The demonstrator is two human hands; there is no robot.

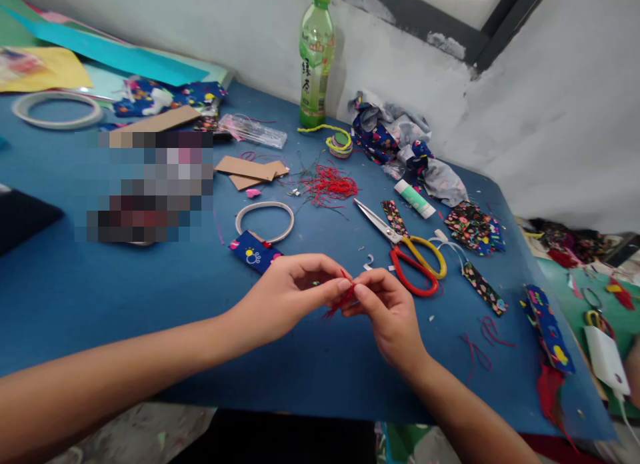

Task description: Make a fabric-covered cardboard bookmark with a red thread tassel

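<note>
My left hand (290, 294) and my right hand (387, 311) meet above the near part of the blue table (90, 291). Both pinch a small bundle of red thread (344, 297) between their fingertips, and its loose ends hang down. Just behind my left hand lies a dark blue patterned fabric strip (255, 252) beside a white ring (265, 221). Red and yellow handled scissors (403, 251) lie just beyond my right hand, blades pointing up and left.
A heap of red thread (330, 184), cardboard pieces (253, 171), a glue stick (415, 199) and fabric scraps (473, 227) lie further back. A green bottle (316, 54) stands by the wall. More patterned strips (547, 327) lie at the right edge.
</note>
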